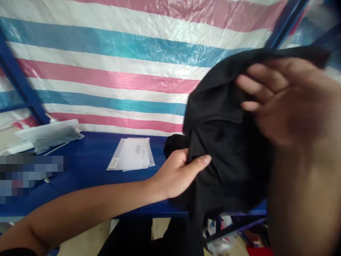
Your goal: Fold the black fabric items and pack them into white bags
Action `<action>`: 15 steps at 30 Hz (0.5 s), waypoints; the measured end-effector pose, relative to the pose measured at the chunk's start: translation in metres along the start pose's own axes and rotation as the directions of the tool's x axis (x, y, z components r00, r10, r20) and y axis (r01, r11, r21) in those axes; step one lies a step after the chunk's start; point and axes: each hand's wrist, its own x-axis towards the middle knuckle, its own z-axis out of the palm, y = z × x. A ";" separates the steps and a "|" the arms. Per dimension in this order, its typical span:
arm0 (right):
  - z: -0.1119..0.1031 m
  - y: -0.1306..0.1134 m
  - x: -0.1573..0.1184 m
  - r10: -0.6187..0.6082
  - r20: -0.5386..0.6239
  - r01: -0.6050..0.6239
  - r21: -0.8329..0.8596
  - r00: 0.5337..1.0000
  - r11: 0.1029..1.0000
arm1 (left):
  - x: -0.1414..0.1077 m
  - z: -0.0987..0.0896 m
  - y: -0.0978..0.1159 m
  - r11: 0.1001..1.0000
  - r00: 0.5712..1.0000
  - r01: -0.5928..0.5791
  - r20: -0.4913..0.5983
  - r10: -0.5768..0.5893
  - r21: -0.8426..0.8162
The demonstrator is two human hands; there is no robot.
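Note:
A black cloth piece [229,142] hangs in folds at the right of the view, lifted above the blue table. My left hand [183,170] pinches its left edge, thumb on the near side. My right hand [287,99], close to the camera and partly blurred, is raised at the upper right with curled fingers against the cloth's upper part, which seems gripped there. Behind my left hand, more black fabric [176,144] lies on the table.
Flat white plastic bags [133,154] lie on the blue table [90,170]. A clear bag [53,135] and white cables are at the left. Striped sheeting [119,78] hangs behind, between blue metal posts. Assorted items lie under the table at lower right.

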 end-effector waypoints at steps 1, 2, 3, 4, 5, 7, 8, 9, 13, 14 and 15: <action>0.013 0.007 0.005 -0.022 0.005 0.021 0.126 1.000 0.992 | 0.001 -0.005 -0.005 0.997 0.998 0.061 0.002 -0.061 -0.048; 0.025 0.022 0.009 -0.017 0.037 0.009 0.201 0.999 0.980 | 0.001 -0.011 -0.013 0.992 0.995 0.104 0.010 -0.103 -0.077; 0.038 0.043 0.012 0.026 0.086 -0.044 0.211 0.996 0.977 | 0.001 -0.018 -0.024 0.988 0.991 0.131 0.015 -0.130 -0.086; 0.049 0.071 0.013 0.066 0.114 -0.089 0.201 0.991 0.976 | 0.000 -0.026 -0.035 0.986 0.989 0.149 0.010 -0.148 -0.073; 0.060 0.102 0.013 0.108 0.145 -0.133 0.173 0.984 0.976 | -0.002 -0.034 -0.047 0.986 0.987 0.160 -0.017 -0.161 -0.039; 0.075 0.165 0.007 0.207 0.213 -0.199 -0.057 0.955 0.978 | -0.008 -0.051 -0.068 0.972 0.967 0.216 -0.155 -0.200 0.095; 0.080 0.192 0.002 0.265 0.254 -0.215 -0.209 0.930 0.954 | -0.012 -0.058 -0.075 0.948 0.947 0.260 -0.237 -0.215 0.182; 0.083 0.214 -0.004 0.309 0.309 -0.202 -0.333 0.900 0.921 | -0.017 -0.064 -0.079 0.916 0.932 0.295 -0.291 -0.214 0.271; 0.083 0.248 -0.022 0.266 0.373 -0.058 -0.485 0.889 0.873 | -0.036 -0.065 -0.069 0.798 0.988 0.152 -0.066 -0.140 0.584; 0.082 0.248 -0.023 0.221 0.375 0.002 -0.512 0.900 0.859 | -0.040 -0.060 -0.064 0.769 0.992 0.068 0.038 -0.119 0.636; 0.081 0.247 -0.023 0.174 0.374 0.068 -0.553 0.911 0.831 | -0.043 -0.054 -0.061 0.735 0.987 -0.013 0.128 -0.100 0.678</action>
